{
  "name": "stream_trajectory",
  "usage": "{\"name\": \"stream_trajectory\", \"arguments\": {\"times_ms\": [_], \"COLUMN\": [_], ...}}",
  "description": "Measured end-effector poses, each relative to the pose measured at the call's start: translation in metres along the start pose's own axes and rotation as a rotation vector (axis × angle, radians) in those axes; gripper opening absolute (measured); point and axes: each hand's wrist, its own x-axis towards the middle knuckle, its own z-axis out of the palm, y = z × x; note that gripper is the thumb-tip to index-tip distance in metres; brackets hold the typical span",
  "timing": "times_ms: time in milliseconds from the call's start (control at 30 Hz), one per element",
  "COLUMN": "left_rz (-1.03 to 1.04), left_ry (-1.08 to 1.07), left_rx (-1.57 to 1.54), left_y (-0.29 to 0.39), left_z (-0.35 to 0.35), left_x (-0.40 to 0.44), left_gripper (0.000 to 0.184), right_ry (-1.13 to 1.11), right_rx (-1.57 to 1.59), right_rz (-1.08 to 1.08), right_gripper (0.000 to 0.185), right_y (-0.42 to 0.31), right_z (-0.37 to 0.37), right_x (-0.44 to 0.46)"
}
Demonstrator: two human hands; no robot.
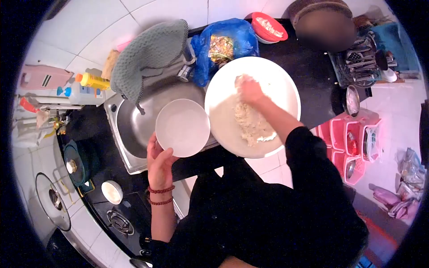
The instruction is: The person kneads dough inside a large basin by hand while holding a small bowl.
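My left hand [160,164], with two red bead bracelets at the wrist, holds a white bowl [182,128] by its near left rim, over the right edge of the sink. The inside of this bowl shows no contents. A large white basin [283,85] stands to its right, holding a pale, crumbly dough-like mass [250,123]. Inside the basin my right hand [249,89] is at the upper end of that mass, its fingers bent together; what they hold, if anything, is hidden.
Behind the basin lie a blue plastic bag [246,38] with scraps and a red bowl [268,27]. A grey cloth [152,58] hangs over the faucet by the steel sink [134,129]. Utensils [362,60] stand at right; a small white bowl [112,192] sits near the stove.
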Motion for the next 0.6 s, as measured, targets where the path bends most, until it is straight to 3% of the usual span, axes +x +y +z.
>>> {"name": "stream_trajectory", "arguments": {"times_ms": [33,67,100,133,167,200,267,333,500,533,600], "left_rz": [-0.005,-0.01,-0.011,-0.021,-0.032,-0.031,-0.048,-0.046,-0.055,-0.054,-0.05], "left_ry": [-0.003,-0.01,-0.024,-0.059,-0.095,-0.115,-0.095,-0.114,-0.161,-0.161,-0.158], "left_rx": [0.0,0.004,0.006,0.005,0.004,0.005,0.029,0.05,0.035,0.031,0.025], "left_y": [-0.001,-0.002,-0.002,-0.003,-0.003,-0.003,-0.002,0.0,0.001,0.0,-0.001], "left_z": [0.001,0.001,0.002,0.003,0.005,0.008,0.011,0.012,0.017,0.017,0.018], "left_x": [-0.001,-0.001,0.001,0.003,0.004,0.005,0.005,0.006,0.009,0.01,0.012], "left_gripper": [0.06,0.06,0.06,0.061,0.061,0.061,0.062,0.062,0.061,0.061,0.061], "right_ry": [-0.064,0.209,-0.092,0.075,0.1,0.109,0.156,0.203,0.406,0.406,0.186], "right_rx": [0.008,0.096,-0.018,0.037,0.01,0.004,0.056,0.056,0.147,0.143,0.244], "right_rz": [-0.074,-0.182,-0.17,-0.29,-0.305,-0.288,-0.485,-0.451,0.068,0.077,0.167], "right_gripper": [0.049,0.049,0.052,0.046,0.041,0.041,0.022,0.022,0.024,0.024,0.026], "right_y": [-0.017,-0.041,-0.066,-0.069,-0.069,-0.066,-0.056,-0.047,-0.007,0.0,0.014], "right_z": [0.011,0.012,-0.011,0.013,0.046,0.038,0.015,0.008,-0.039,-0.036,-0.013], "right_x": [-0.008,-0.039,-0.055,-0.075,-0.087,-0.102,-0.132,-0.144,-0.167,-0.169,-0.164]}}
